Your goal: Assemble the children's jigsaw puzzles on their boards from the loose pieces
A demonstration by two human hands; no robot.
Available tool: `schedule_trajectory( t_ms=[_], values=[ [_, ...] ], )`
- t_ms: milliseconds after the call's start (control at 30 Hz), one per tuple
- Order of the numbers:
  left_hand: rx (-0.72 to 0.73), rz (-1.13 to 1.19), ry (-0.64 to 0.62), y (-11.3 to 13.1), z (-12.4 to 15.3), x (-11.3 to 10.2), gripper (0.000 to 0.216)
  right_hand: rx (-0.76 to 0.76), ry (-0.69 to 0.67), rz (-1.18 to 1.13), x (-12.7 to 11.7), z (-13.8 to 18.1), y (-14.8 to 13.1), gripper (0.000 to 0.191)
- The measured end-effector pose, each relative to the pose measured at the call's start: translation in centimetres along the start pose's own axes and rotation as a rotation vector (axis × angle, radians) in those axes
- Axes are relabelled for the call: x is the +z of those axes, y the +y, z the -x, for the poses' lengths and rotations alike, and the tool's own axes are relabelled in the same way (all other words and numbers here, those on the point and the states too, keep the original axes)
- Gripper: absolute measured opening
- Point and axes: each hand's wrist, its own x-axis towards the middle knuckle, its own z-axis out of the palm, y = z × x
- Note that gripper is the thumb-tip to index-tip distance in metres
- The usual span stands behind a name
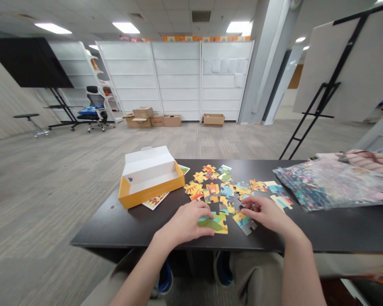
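Several colourful jigsaw pieces (224, 187) lie scattered on a dark table (322, 229). My left hand (187, 221) rests palm down on a joined green and yellow section (217, 222) near the front edge, fingers curled over its left part. My right hand (266, 214) lies just right of it, fingers bent and pinching a small piece (253, 207) beside another loose piece (246, 223).
An open yellow and white box (150, 176) sits at the table's left end over a printed sheet (155, 200). Clear bags of more puzzle pieces (325, 185) lie at the right. Beyond are carpet, white shelves, cardboard boxes, an easel and an office chair.
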Motion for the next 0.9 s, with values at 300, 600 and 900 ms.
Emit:
schedule_trajectory(
  t_ms=[300,600,900],
  values=[
    [0.000,-0.035,0.000,0.1,-0.9,0.3,0.032,-0.047,-0.015,-0.081,-0.3,0.7,-0.8,0.038],
    [0.020,-0.028,0.043,0.0,-1.2,0.8,0.031,-0.070,0.009,-0.027,0.0,0.7,-1.1,0.038],
    [0.039,0.012,0.016,-0.4,-0.8,0.7,0.034,-0.234,0.185,0.077,1.6,-1.3,-2.4,0.018]
  ],
)
